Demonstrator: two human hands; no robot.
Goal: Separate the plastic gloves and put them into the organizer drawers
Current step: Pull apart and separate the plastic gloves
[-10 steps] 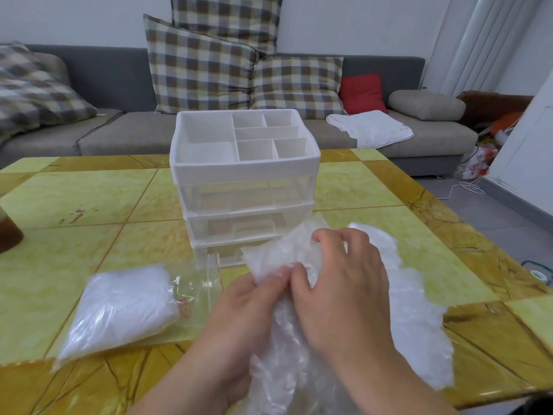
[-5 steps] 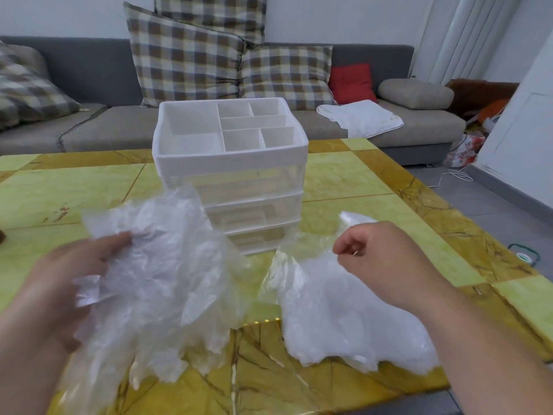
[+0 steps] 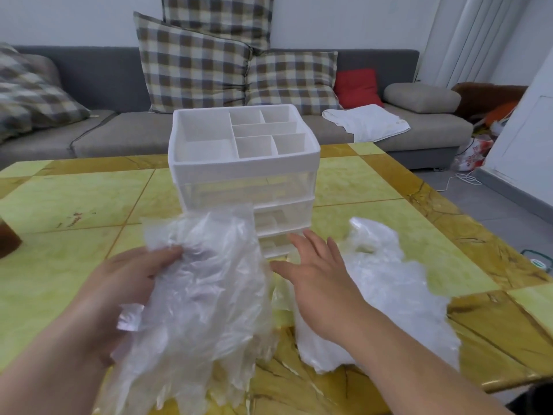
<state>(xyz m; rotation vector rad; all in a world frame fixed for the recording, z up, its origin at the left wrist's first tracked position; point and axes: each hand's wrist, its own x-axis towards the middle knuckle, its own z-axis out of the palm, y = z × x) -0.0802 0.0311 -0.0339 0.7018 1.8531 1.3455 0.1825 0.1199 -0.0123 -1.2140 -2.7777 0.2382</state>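
As the right hand (image 3: 320, 283), fingers spread, leaves the lower-right white plastic-glove heap (image 3: 398, 295) for the white drawer organizer (image 3: 245, 167), the left hand (image 3: 125, 289) grips separated clear gloves (image 3: 206, 295), ready to stow.

A grey sofa (image 3: 119, 136) along a white wall (image 3: 74, 19) carries plaid cushions (image 3: 191, 64), a red cushion (image 3: 357, 88) and a white cloth (image 3: 366, 122). Grey floor (image 3: 493, 211) lies right of the yellow-green marbled worktop (image 3: 74, 193).
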